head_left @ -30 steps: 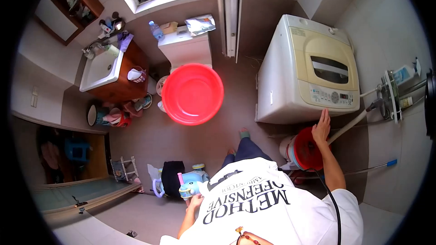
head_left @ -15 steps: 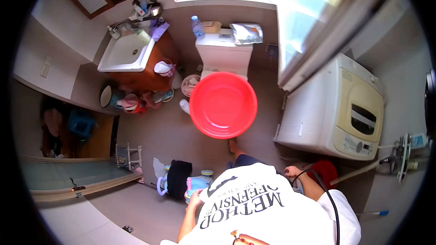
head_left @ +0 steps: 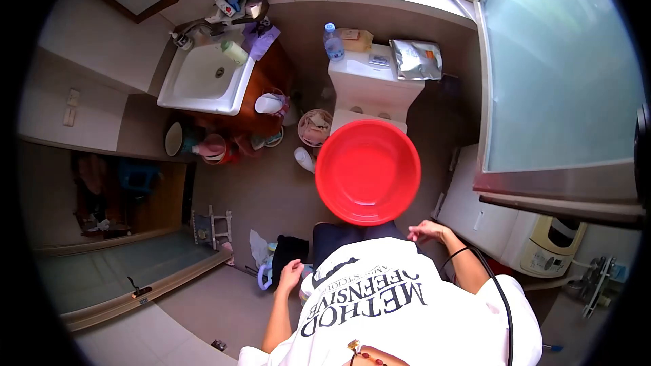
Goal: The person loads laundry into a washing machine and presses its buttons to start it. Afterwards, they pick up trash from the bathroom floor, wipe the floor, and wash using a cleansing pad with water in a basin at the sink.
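A round red plastic basin [head_left: 368, 173] with nothing in it stands in front of the white toilet [head_left: 371, 88]; what it rests on is hidden. My right hand [head_left: 427, 231] hovers just below and right of the basin, apart from it, its fingers loosely bent around nothing visible. At the lower left my left hand [head_left: 291, 274] also hangs free with slightly curled fingers. It is nearest to a black cloth [head_left: 290, 252] draped over a child's ride-on toy, whose lilac handle [head_left: 263, 276] shows beside it. A black cable [head_left: 500, 285] runs past my right arm.
A washbasin [head_left: 207, 81] stands at the left, with buckets [head_left: 213, 149] below it. A pink waste bin [head_left: 314, 127] and a white bottle [head_left: 304, 158] are beside the red basin. An open window pane [head_left: 563, 74] juts over the washing machine [head_left: 505, 220]. A small stool [head_left: 211, 228] stands near the glass door.
My view has shifted and moved closer to the red basin. My left hand has come away from the ride-on toy. My right hand is now nearer the basin, and my legs are closer to it.
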The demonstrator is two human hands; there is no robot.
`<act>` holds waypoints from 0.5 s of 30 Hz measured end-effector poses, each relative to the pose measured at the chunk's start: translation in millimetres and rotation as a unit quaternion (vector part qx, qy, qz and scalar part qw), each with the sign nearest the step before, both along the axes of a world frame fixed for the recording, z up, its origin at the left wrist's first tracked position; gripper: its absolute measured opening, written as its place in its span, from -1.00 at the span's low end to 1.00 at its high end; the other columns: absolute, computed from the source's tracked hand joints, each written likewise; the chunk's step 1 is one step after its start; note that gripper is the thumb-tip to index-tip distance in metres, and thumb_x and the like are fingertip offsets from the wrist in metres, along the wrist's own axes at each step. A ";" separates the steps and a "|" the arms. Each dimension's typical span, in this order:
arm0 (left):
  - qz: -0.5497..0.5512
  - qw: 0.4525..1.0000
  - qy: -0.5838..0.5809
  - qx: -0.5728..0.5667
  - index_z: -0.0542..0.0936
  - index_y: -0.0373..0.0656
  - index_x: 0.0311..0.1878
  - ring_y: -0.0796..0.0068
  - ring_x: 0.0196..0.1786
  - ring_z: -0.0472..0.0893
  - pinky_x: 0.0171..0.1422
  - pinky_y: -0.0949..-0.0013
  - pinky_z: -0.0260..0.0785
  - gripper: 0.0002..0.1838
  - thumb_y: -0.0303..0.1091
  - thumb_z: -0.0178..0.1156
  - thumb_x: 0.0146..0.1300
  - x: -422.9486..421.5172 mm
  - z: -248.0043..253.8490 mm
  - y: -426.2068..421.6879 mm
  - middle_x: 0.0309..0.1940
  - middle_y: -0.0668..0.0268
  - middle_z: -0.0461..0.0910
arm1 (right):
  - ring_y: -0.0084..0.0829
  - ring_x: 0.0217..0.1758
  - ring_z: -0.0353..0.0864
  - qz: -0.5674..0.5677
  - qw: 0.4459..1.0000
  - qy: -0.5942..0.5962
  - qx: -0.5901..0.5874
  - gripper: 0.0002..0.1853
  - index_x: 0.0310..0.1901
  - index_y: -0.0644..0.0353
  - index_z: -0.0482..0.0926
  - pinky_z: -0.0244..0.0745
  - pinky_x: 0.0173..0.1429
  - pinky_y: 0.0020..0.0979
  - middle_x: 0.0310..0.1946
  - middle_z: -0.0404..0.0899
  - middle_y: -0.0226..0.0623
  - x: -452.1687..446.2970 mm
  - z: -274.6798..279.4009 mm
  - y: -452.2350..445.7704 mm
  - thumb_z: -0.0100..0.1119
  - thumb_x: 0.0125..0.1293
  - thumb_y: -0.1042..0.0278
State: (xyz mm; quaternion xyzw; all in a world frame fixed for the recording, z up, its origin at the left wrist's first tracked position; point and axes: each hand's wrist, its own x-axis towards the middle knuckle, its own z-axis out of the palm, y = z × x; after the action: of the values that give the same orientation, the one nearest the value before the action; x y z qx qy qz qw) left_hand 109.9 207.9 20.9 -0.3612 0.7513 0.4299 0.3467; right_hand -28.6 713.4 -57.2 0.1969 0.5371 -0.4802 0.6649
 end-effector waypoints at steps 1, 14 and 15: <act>-0.006 1.000 -0.003 0.006 0.47 -0.29 0.11 0.36 -0.04 0.60 0.07 0.38 0.42 -0.55 -0.23 0.20 0.22 -16.2 0.0 -1.2 -0.06 0.09 0.59 | -0.45 -0.08 0.55 0.019 0.999 -0.034 0.016 -0.51 -0.50 0.14 0.65 0.51 -0.10 -0.31 -0.13 0.63 -0.40 7.0 -1.4 0.3 0.06 0.28 -0.15; -0.337 0.940 -0.017 0.041 0.53 -0.23 0.04 0.22 -0.05 0.62 0.06 0.28 0.44 -0.56 -0.17 0.22 0.16 -242.7 -78.2 -136.5 -0.12 0.07 0.61 | -0.69 -0.34 0.46 -0.349 0.922 -0.161 -0.053 -0.82 -0.43 0.28 0.64 0.45 -0.18 -0.55 -0.40 0.52 -0.52 78.6 70.3 -148.9 0.24 0.16 0.31; -0.360 0.932 -0.020 0.040 0.53 -0.23 0.04 0.21 -0.05 0.61 0.07 0.27 0.44 -0.56 -0.17 0.22 0.16 -261.9 -83.2 -143.5 -0.12 0.07 0.61 | -0.72 -0.33 0.44 -0.358 0.912 -0.196 -0.046 -0.83 -0.41 0.29 0.65 0.37 -0.25 -0.59 -0.42 0.52 -0.56 105.5 50.6 -160.6 0.21 0.18 0.34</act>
State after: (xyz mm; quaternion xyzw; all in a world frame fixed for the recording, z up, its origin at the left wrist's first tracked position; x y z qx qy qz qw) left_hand -152.0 64.4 -62.3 -0.0612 0.8060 0.2990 0.5071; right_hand 76.9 552.8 -6.6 0.4357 0.2666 -0.6620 0.5484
